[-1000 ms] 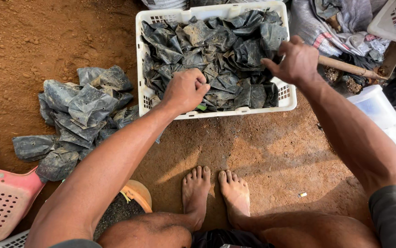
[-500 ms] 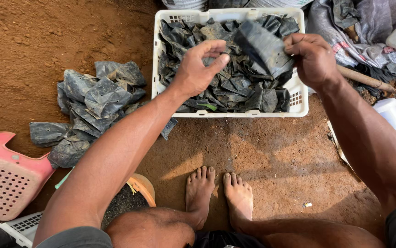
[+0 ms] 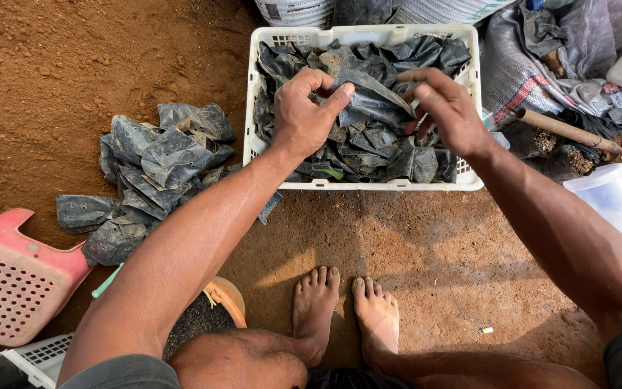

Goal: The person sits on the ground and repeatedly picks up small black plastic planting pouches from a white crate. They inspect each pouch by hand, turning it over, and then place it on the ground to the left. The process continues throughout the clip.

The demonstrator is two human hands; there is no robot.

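On the red dirt floor (image 3: 73, 65) stood a white crate (image 3: 469, 180). We held one black bag (image 3: 369, 101) above its centre: left hand (image 3: 304, 115) pinching the edge, right hand (image 3: 448, 108) fingers narrowly parting it. Best practice: open the mouth gently, avoiding tears.

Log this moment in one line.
left hand: grips black bag | right hand: on bag | over white crate
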